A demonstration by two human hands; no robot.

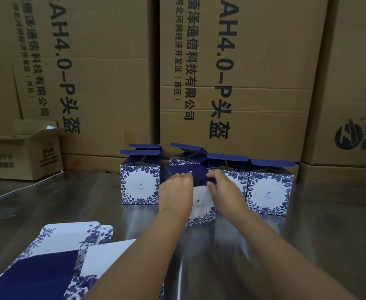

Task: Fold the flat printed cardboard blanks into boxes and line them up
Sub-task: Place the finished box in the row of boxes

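Left hand (175,192) | right hand (224,189) | both grip box (200,210) top, box between them

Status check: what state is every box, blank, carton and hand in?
Centre box: blue lid folded over, held.
Left hand: fingers curled over its lid.
Right hand: pinches same lid.
Left box: upright, lid open.
Middle-right box: upright, lid open.
Right box: upright, lid open.
Rear boxes: lids open.
Flat blanks: unfolded, piled.
Small brown carton: flaps open.
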